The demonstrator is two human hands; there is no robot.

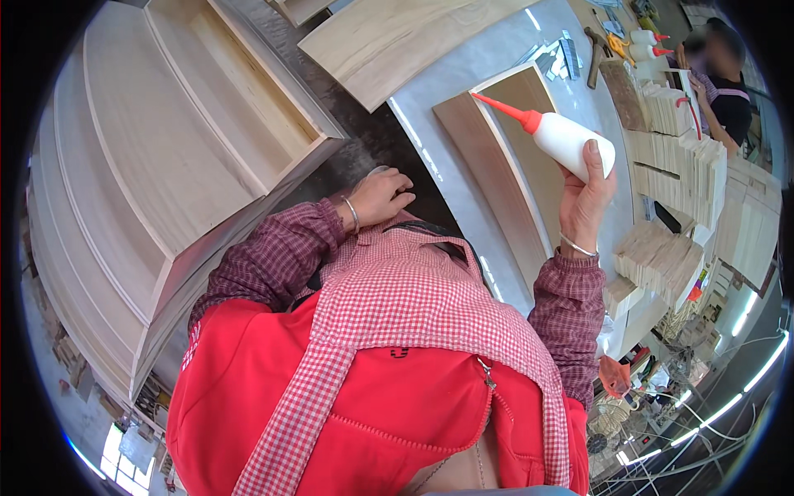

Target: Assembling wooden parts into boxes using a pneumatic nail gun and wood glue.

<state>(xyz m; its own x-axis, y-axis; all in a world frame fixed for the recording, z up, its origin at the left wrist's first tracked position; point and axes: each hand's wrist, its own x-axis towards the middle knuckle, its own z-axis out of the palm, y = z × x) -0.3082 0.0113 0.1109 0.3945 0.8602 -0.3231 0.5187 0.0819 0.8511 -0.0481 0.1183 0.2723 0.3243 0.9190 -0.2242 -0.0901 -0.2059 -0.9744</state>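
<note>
Right hand is wrapped around the base end of a white bottle, spread only to the bottle's width: thumb along the near side, fingers partly hidden beneath. Left hand, well to the left of this grip, is loosely curled in front of the apron; whether it holds anything cannot be told.

Caution: the bottle is tipped toward its side, so excess thumb pressure could discharge any contents too early or too heavily. Because the hold is near the base, a turn of the wrist could swing the long red nozzle off line. Contact with the wooden box could bend the tip or smear the wood; the gap between them cannot be judged.

Position: the bottle lies within the grip, its nozzle end pointing forward and left of the thumb. The box rests left of the gripping hand, on the grey table. Stacked wooden pieces stand to the grip's right.
</note>
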